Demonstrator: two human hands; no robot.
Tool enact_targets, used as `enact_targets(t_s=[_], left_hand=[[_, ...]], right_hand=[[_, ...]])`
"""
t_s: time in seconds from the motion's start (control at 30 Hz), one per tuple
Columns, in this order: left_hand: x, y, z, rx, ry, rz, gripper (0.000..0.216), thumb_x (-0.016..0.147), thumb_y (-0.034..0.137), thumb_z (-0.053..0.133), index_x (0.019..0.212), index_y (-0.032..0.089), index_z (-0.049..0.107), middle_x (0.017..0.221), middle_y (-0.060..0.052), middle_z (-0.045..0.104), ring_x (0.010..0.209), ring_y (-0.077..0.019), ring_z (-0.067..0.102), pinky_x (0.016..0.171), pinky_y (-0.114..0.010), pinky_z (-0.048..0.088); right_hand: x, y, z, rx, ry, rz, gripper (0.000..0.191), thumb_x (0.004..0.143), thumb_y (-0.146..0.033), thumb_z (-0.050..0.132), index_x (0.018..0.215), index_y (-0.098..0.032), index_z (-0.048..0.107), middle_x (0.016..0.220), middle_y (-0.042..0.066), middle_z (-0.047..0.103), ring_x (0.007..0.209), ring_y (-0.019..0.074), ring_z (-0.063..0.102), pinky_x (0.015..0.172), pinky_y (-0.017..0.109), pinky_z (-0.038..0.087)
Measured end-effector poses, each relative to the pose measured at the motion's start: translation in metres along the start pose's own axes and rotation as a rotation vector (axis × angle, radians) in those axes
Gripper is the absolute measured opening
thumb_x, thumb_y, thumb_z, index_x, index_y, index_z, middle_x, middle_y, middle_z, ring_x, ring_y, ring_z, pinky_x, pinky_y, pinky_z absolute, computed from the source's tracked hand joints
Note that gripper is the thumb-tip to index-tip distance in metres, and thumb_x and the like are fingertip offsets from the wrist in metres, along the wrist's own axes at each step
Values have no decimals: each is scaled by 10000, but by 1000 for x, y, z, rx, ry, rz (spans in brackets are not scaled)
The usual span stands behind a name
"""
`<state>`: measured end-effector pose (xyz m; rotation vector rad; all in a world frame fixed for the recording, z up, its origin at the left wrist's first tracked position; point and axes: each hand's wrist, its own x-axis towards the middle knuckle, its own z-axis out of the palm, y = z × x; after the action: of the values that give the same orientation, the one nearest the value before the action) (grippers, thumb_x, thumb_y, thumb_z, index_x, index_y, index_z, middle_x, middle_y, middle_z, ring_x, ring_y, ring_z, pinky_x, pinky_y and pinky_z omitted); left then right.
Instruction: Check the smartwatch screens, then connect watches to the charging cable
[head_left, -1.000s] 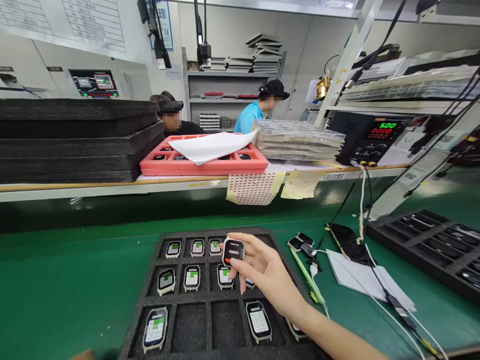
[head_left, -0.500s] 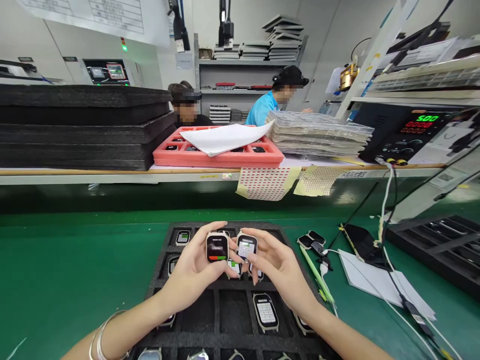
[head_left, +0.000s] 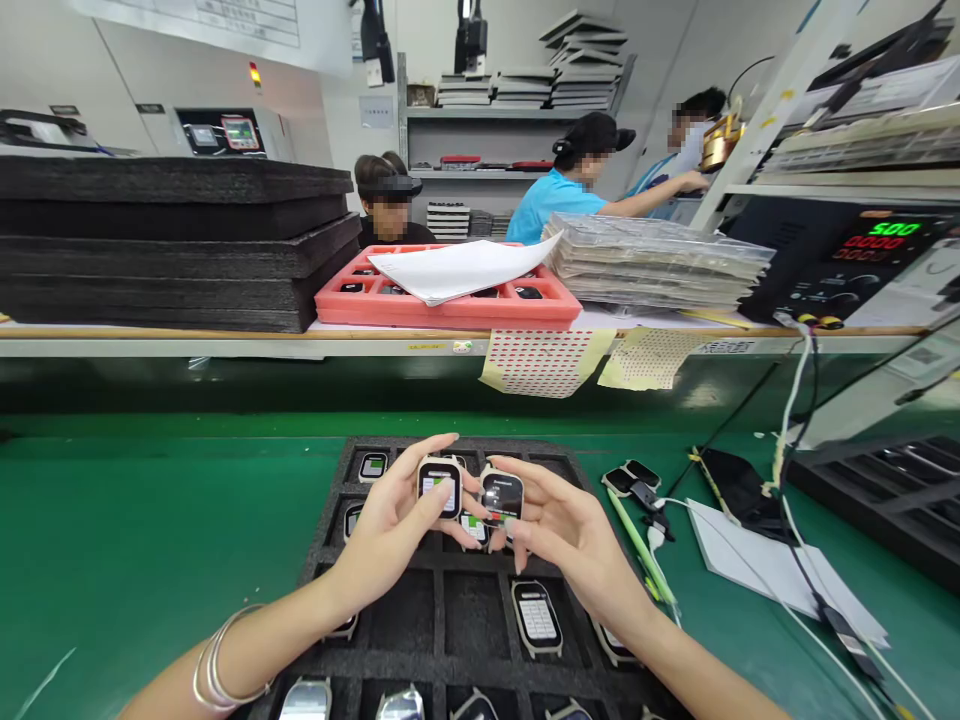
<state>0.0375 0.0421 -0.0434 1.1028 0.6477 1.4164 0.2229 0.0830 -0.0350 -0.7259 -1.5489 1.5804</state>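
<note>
Black foam tray [head_left: 457, 628] lies at the near edge of the green worktop [head_left: 150, 520], with watches in several of its pockets. Above its far rows the left hand [head_left: 386, 535] grips a pale-screened watch [head_left: 440, 487]. The right hand [head_left: 570, 535] grips a dark-screened watch [head_left: 502, 497]. The two watches are just beside each other.

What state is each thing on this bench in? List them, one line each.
left hand: holding left watch
left watch: held, screen lit
right hand: holding right watch
right watch: held, screen lit
black tray: partly filled, some pockets bare
tray watch: lying flat, screen lit
meter: on, digits glowing
red tray: partly covered by paper
</note>
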Motion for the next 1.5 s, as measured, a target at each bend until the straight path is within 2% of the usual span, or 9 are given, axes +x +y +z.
enact_targets(t_s=[0.1, 0.27, 0.5, 0.7, 0.93, 1.03, 1.23, 1.33, 1.5], left_hand=[[-1, 0, -2, -39, -20, 20, 466, 859, 152, 583, 1300, 210, 444, 1068, -101, 607, 953, -243, 638, 726, -322, 574], [-1, 2, 2, 9, 16, 46, 590, 800, 133, 666, 1328, 222, 419, 1090, -94, 607, 936, -221, 638, 780, -338, 572], [0, 2, 3, 72, 46, 31, 497, 830, 151, 627, 1287, 198, 438, 1022, -87, 617, 883, -209, 637, 696, -318, 587], [1, 0, 1, 41, 6, 54, 337, 846, 171, 606, 1160, 199, 490, 983, -72, 601, 859, -204, 626, 652, -314, 583], [4, -1, 0, 95, 99, 8, 219, 881, 258, 581, 1078, 181, 525, 856, -48, 601, 729, -171, 616, 505, -247, 559], [3, -2, -3, 62, 70, 45, 269, 868, 204, 588, 1126, 188, 514, 931, -65, 605, 794, -184, 625, 561, -266, 572], [-1, -1, -2, 37, -4, 62, 507, 804, 123, 645, 1262, 203, 442, 1053, -92, 593, 905, -211, 625, 727, -326, 578], [-2, 0, 0, 58, 17, 42, 522, 816, 124, 646, 1282, 209, 426, 1041, -84, 593, 880, -194, 634, 729, -309, 578], [-5, 0, -2, 60, 24, 16, 442, 855, 172, 616, 1262, 217, 451, 1009, -76, 593, 880, -198, 630, 679, -290, 581]], right_hand=[[0, 0, 2, 5, -2, 26, 483, 791, -223, 704, 1248, -211, 547, 1048, 100, 667, 681, 160, 645, 500, 237, 538], [0, 0, 2, 12, -10, 20, 475, 798, -199, 691, 1249, -210, 543, 1020, 97, 677, 672, 157, 645, 481, 226, 533], [1, 6, -5, 47, -5, -36, 329, 849, -265, 627, 1171, -197, 611, 904, 75, 682, 634, 176, 663, 449, 237, 522], [2, 4, -1, -44, 77, 4, 224, 852, -302, 651, 1049, -197, 658, 758, 26, 664, 465, 108, 613, 379, 175, 442], [0, 3, -2, 28, -40, 0, 372, 817, -263, 667, 1177, -193, 607, 895, 73, 680, 639, 178, 665, 470, 241, 526], [-1, 3, -2, 39, -57, 5, 469, 784, -208, 699, 1233, -200, 563, 978, 88, 673, 715, 190, 668, 517, 255, 549], [-1, 2, 1, -32, -38, 24, 446, 795, -201, 704, 1218, -212, 562, 1010, 86, 675, 688, 157, 659, 504, 225, 547], [-2, 2, 1, -54, -63, 37, 500, 773, -187, 724, 1239, -228, 547, 1088, 93, 652, 711, 156, 652, 536, 241, 562], [-1, 8, 0, -86, -116, 56, 546, 783, -162, 703, 1286, -231, 502, 1067, 83, 648, 738, 165, 653, 555, 251, 565]])
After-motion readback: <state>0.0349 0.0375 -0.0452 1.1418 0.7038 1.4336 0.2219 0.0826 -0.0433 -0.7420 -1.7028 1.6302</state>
